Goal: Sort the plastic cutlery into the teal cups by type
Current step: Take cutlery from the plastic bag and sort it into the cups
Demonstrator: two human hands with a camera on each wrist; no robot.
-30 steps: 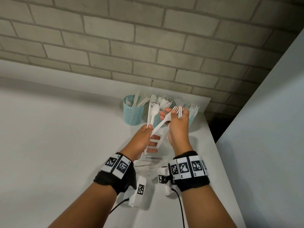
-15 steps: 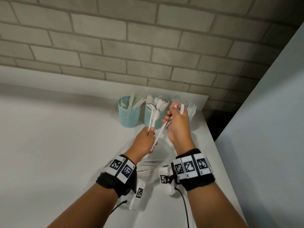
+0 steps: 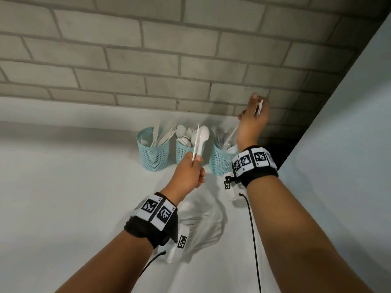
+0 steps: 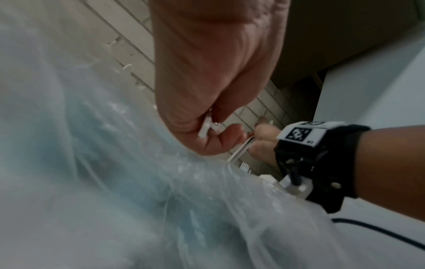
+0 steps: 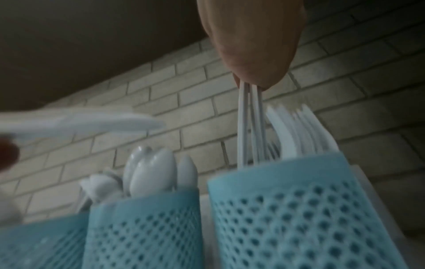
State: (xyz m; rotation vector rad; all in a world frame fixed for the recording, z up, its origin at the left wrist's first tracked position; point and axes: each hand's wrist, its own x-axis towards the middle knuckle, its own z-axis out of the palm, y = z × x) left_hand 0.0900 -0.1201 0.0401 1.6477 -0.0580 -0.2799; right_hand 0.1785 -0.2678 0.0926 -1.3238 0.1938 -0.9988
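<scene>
Three teal mesh cups stand in a row at the wall: the left cup (image 3: 155, 155) holds knives, the middle cup (image 3: 183, 152) spoons, the right cup (image 3: 221, 162) forks. My left hand (image 3: 190, 172) grips a white spoon (image 3: 203, 135) and a knife (image 3: 196, 142) by the handles, upright in front of the middle cup. My right hand (image 3: 252, 121) is raised over the right cup (image 5: 299, 218). It pinches two white forks (image 5: 250, 123) whose lower ends reach down inside the cup's rim. The fork heads are hidden.
A crumpled clear plastic bag (image 3: 203, 218) with more cutlery lies on the white table (image 3: 74, 197) between my forearms. The brick wall (image 3: 169, 60) is right behind the cups. A white panel (image 3: 338, 144) and a dark gap (image 3: 277, 149) bound the table on the right.
My hands have parted. The right hand rose and moved right with the forks to above the right cup. The left hand still holds the spoon and knife, near the middle cup.
</scene>
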